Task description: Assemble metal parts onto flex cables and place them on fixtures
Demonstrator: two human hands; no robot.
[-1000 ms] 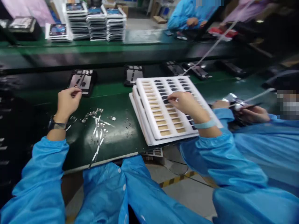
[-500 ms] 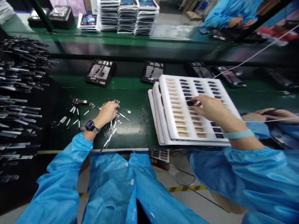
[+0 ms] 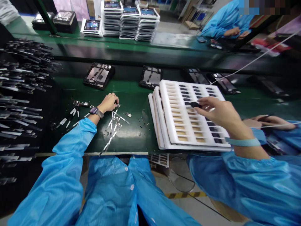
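A small black component (image 3: 195, 104) is pinched at the fingertips of the right hand (image 3: 217, 112), clear of the pockets of the white foam tray (image 3: 166, 106) near the table's (image 3: 134, 138) front edge, while the half-closed left hand (image 3: 108, 103) touches thin flex strips (image 3: 113, 124), its hold unclear.

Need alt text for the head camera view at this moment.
A person's right hand holds a small black part over a white foam tray; the left hand touches thin silver-and-white strips on a green workbench.
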